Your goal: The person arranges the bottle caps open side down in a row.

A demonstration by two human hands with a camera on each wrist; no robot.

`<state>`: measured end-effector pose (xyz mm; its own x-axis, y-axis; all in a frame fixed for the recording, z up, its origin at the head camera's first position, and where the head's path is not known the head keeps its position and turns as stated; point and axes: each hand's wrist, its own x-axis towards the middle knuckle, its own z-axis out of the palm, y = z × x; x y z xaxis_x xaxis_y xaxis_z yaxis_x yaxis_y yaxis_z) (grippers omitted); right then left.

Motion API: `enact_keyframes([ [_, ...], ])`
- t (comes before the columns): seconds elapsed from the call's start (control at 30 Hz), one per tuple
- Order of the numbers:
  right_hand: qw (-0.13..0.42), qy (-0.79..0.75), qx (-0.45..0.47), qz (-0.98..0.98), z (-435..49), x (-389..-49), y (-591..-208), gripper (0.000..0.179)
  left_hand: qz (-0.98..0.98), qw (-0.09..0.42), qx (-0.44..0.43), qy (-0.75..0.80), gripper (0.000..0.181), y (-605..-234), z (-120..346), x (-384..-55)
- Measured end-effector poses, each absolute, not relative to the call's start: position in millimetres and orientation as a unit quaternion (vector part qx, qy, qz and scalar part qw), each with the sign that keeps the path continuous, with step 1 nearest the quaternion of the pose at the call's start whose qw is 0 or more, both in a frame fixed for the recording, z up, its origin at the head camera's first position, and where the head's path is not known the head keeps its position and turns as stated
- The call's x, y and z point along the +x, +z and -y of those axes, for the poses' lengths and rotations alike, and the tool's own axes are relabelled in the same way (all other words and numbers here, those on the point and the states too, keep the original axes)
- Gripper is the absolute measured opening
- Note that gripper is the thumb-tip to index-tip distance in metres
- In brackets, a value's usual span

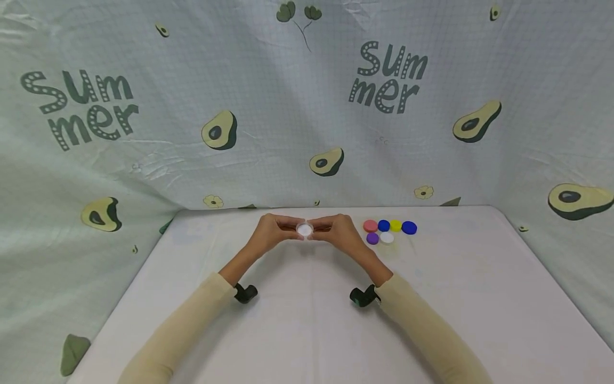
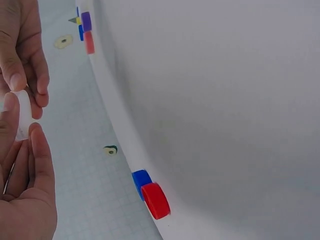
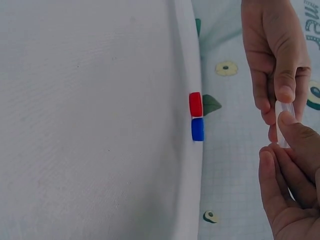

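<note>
Both hands meet over the far middle of the table, holding between them a small round white disc-shaped piece with a clear rim [image 1: 304,230]. My left hand [image 1: 272,234] pinches its left side between thumb and fingers. The opposite side is pinched by my right hand [image 1: 338,233] in the same way. Seen edge-on in the left wrist view, the white piece [image 2: 24,116] is thin and upright, partly covered by fingertips. The right wrist view shows its clear edge [image 3: 286,112] beside the thumbs.
Right of the hands lie small round pieces: pink [image 1: 371,226], blue [image 1: 384,225], yellow [image 1: 395,225], darker blue [image 1: 409,228], purple [image 1: 372,238] and white [image 1: 386,238]. Red [image 2: 156,200] and blue [image 2: 142,177] ones, unseen in the head view, sit near the table's far edge.
</note>
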<state>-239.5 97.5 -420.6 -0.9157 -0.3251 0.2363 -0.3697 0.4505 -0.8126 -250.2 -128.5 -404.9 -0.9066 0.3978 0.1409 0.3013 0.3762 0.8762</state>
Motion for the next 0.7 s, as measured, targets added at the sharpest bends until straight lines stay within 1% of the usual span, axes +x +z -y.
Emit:
enact_keyframes([
  [0.37, 0.033, 0.47, 0.212, 0.856, -110, -228, -417, 0.04, -0.804, 0.055, 0.231, 0.546, 0.043, -407, 119, -241],
  [0.57, 0.014, 0.485, 0.211, 0.848, -118, -221, -415, 0.04, -0.796, 0.053, 0.237, 0.554, 0.042, -407, 113, -235],
  [0.7, 0.01, 0.487, 0.214, 0.847, -123, -218, -413, 0.039, -0.79, 0.052, 0.248, 0.558, 0.041, -406, 107, -232],
])
